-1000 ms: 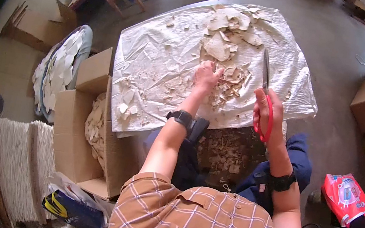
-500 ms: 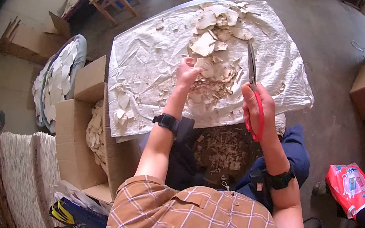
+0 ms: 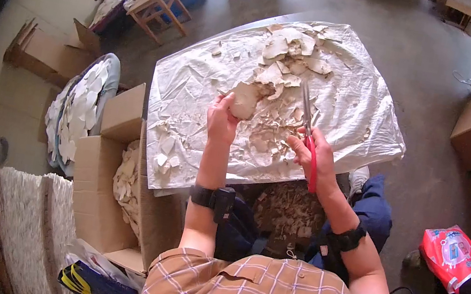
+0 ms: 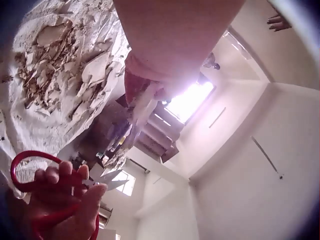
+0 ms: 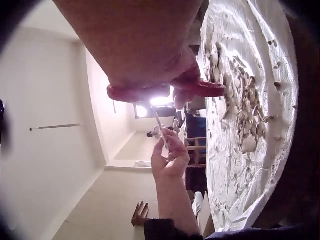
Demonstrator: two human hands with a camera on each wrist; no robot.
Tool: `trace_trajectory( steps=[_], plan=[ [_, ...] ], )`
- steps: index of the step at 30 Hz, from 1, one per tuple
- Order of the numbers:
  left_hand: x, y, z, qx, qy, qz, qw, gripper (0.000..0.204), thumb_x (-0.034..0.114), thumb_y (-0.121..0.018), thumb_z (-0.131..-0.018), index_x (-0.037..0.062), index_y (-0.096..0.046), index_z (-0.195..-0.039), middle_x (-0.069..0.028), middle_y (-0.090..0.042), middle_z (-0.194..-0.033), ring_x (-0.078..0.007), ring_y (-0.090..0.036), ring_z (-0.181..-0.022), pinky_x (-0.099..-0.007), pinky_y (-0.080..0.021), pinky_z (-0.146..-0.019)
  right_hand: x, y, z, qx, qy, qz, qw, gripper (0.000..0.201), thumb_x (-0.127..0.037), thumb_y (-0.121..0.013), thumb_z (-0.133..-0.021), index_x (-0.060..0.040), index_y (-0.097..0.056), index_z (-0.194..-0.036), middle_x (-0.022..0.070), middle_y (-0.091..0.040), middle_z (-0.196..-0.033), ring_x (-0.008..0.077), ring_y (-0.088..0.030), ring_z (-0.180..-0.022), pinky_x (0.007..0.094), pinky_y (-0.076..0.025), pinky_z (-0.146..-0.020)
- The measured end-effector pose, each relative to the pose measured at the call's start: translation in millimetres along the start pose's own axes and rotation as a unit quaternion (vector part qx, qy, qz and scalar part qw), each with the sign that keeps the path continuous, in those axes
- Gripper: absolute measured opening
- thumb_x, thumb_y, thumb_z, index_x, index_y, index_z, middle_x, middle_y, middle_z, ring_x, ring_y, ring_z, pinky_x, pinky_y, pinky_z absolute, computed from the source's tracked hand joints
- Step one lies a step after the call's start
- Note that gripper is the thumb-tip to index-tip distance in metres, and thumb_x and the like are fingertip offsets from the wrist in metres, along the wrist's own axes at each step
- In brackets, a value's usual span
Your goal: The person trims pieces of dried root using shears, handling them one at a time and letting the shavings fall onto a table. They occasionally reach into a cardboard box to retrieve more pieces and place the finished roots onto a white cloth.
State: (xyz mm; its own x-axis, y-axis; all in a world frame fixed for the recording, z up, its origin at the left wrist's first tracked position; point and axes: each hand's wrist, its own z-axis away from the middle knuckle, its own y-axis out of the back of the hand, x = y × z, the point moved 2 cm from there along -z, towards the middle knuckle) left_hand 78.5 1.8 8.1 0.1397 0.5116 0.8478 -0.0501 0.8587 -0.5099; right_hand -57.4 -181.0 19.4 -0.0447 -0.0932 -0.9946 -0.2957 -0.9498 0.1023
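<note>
A table spread with a white cloth (image 3: 351,107) takes up the middle of the room. By its left edge, near the front corner, stands an open cardboard box (image 3: 96,177), with pale flat pieces (image 3: 127,185) piled inside. Past the box, a round tray (image 3: 115,74) is covered in larger flakes (image 3: 81,109). Below the table's near edge, between the knees, lie scraps (image 3: 293,210); what holds them I can't make out. On the cloth, a loose heap (image 3: 293,43) runs from the far edge toward the middle.

The right hand (image 3: 322,155) grips red-handled scissors (image 3: 312,169), blades toward the far edge. The left hand (image 3: 222,121) pinches one dark-edged piece (image 3: 245,102) above the table's middle. A second ago those fingers were down among the crumbs (image 3: 270,143); now the piece is up, which I'd judge leaves it selected but untrimmed.
</note>
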Motion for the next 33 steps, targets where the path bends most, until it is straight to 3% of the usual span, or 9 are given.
trace_trajectory(
  steps=[12, 16, 18, 23, 26, 28, 30, 32, 33],
  plan=[
    [-9.8, -25.8, 36.4, -0.225, 0.092, -0.031, 0.97, 0.03, 0.0, -0.058, -0.074, -0.002, -0.051, -0.104, -0.0107, -0.06, -0.092, -0.0148, -0.06, -0.077, -0.026, -0.05, -0.068, 2.3, -11.5, -20.8, 0.046, 0.015, -0.229, 0.972, 0.034, -0.01, -0.065, -0.076, -0.0006, -0.044, -0.1, 0.0019, -0.051, -0.065, 0.0082, -0.046, -0.045, 0.02, -0.034, -0.035],
    [-0.8, -22.7, 37.9, -0.213, -0.048, -0.124, 0.968, 0.017, -0.004, -0.059, -0.073, -0.0011, -0.059, -0.09, -0.0082, -0.061, -0.088, -0.0133, -0.058, -0.083, -0.0255, -0.048, -0.074, -0.4, -7.5, -21.5, 0.093, -0.078, -0.284, 0.951, 0.027, -0.016, -0.06, -0.081, -0.0021, -0.047, -0.099, 0.0046, -0.054, -0.07, 0.0098, -0.052, -0.052, 0.0209, -0.043, -0.044],
    [11.0, -28.9, 39.2, -0.257, -0.261, -0.22, 0.904, 0.014, -0.006, -0.062, -0.069, 0.0029, -0.062, -0.08, -0.0064, -0.061, -0.084, -0.0157, -0.057, -0.085, -0.0285, -0.047, -0.077, 0.8, -7.9, -21.8, 0.064, -0.123, -0.323, 0.936, 0.028, -0.017, -0.059, -0.082, -0.0019, -0.046, -0.101, 0.0054, -0.055, -0.071, 0.0107, -0.053, -0.052, 0.0212, -0.043, -0.044],
    [8.6, -42.8, 49.4, -0.391, -0.383, -0.36, 0.755, 0.027, -0.006, -0.065, -0.061, 0.0074, -0.063, -0.085, -0.0056, -0.061, -0.097, -0.0233, -0.05, -0.104, -0.0339, -0.038, -0.092, 6.9, -9.9, -23.7, 0.03, -0.105, -0.399, 0.91, 0.031, -0.009, -0.058, -0.078, 0.0, -0.046, -0.105, 0.0075, -0.056, -0.073, 0.0124, -0.055, -0.053, 0.0232, -0.045, -0.043],
    [1.6, -37.0, 46.1, -0.236, -0.31, -0.355, 0.85, 0.032, -0.003, -0.059, -0.073, 0.0045, -0.057, -0.104, -0.01, -0.055, -0.109, -0.0213, -0.047, -0.109, -0.0328, -0.039, -0.091, 13.8, -0.8, -27.7, 0.06, -0.07, -0.388, 0.917, 0.032, -0.005, -0.059, -0.076, 0.0006, -0.046, -0.105, 0.0064, -0.054, -0.073, 0.0121, -0.054, -0.054, 0.024, -0.047, -0.044],
    [6.9, -26.9, 36.7, -0.165, -0.139, -0.221, 0.951, 0.037, 0.008, -0.056, -0.081, 0.0009, -0.049, -0.117, -0.0115, -0.05, -0.119, -0.0191, -0.043, -0.115, -0.0356, -0.036, -0.095, 7.5, 3.7, -26.7, 0.089, -0.072, -0.394, 0.912, 0.033, -0.002, -0.059, -0.075, 0.0014, -0.046, -0.105, 0.0055, -0.053, -0.074, 0.0121, -0.053, -0.054, 0.0247, -0.049, -0.046],
    [17.8, -31.5, 43.0, -0.224, -0.232, -0.295, 0.899, 0.04, 0.011, -0.061, -0.076, 0.0039, -0.051, -0.115, -0.0102, -0.051, -0.118, -0.0216, -0.043, -0.115, -0.0383, -0.033, -0.097, 5.4, 7.6, -27.1, 0.099, -0.05, -0.311, 0.944, 0.035, -0.002, -0.06, -0.074, 0.003, -0.044, -0.105, 0.0047, -0.051, -0.073, 0.0121, -0.053, -0.054, 0.0257, -0.05, -0.046],
    [24.2, -50.3, 57.2, -0.345, -0.423, -0.439, 0.713, 0.041, 0.012, -0.066, -0.07, 0.0076, -0.056, -0.11, -0.0097, -0.053, -0.117, -0.0248, -0.043, -0.116, -0.0409, -0.031, -0.098, 3.7, 7.0, -24.8, 0.082, -0.063, -0.329, 0.939, 0.036, -0.003, -0.06, -0.074, 0.0037, -0.043, -0.105, 0.0051, -0.051, -0.074, 0.0124, -0.053, -0.055, 0.0258, -0.05, -0.046],
    [27.3, -61.4, 71.3, -0.339, -0.424, -0.504, 0.671, 0.041, 0.009, -0.068, -0.065, 0.0092, -0.058, -0.105, -0.0093, -0.055, -0.113, -0.0256, -0.046, -0.113, -0.0405, -0.035, -0.095, 3.4, 6.9, -24.0, 0.067, -0.077, -0.346, 0.933, 0.036, -0.003, -0.06, -0.074, 0.0044, -0.042, -0.105, 0.0056, -0.052, -0.074, 0.0126, -0.053, -0.055, 0.0259, -0.05, -0.045]
  ],
)
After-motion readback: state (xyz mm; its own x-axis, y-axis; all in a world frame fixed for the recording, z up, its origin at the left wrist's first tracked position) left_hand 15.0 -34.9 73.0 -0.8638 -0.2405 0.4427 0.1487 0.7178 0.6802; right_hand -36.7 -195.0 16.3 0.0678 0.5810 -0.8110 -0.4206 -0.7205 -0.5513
